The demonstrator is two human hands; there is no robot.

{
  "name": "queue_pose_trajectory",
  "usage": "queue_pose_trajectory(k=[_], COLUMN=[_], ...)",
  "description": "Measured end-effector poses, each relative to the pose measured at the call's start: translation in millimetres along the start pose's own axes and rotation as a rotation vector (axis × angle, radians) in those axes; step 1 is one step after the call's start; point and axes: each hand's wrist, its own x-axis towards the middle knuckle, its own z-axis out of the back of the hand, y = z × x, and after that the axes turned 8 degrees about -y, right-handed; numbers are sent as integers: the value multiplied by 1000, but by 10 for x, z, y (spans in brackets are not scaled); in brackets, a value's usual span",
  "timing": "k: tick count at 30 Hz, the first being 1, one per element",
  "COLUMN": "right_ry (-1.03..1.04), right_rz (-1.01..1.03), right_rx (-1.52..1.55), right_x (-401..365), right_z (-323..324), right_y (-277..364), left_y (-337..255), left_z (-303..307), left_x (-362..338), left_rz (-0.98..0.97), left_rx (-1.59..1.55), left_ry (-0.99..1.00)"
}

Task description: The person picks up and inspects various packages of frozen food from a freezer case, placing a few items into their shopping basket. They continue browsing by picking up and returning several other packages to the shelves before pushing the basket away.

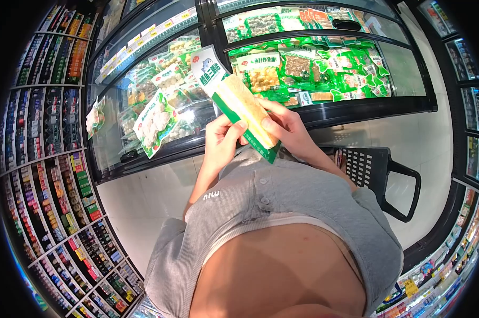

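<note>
A long green-and-white food package (pixel 245 108) is held up in front of my body, tilted, with a pale yellow block showing through its clear window. My left hand (pixel 222 139) grips its lower left edge, thumb pressed on the front. My right hand (pixel 286 127) is closed on the right side, thumb also on the front and fingers behind. Beyond the package stands a glass-topped freezer (pixel 324 119). On its left glass lies a bag of white frozen balls (pixel 156 123), and another small bag (pixel 95 117) sits at the far left edge.
Green bags of frozen food (pixel 303 69) fill the freezer under the glass. A dark shopping basket (pixel 364 169) with a black handle stands on the floor to my right. Stocked shelves (pixel 43 127) line the left, with more shelves (pixel 451 233) at lower right.
</note>
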Motion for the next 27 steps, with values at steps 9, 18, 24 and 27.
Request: queue_pose_trajectory(k=[9,18,24,27], right_ry=[-1,-34,-35,-11], right_rz=[11,47,-41,-61], right_rx=[-13,-261,-233,-262], right_x=[160,308,457,565], right_z=[205,676,902,1000], right_y=[-6,-6,-36,-78], left_y=[22,99,326,447], left_z=[-175,-371,-493,-522], left_x=[337,812,993,1068], left_rz=[-19,175,170,64], left_rx=[117,240,309,329], left_ry=[-11,137,90,35])
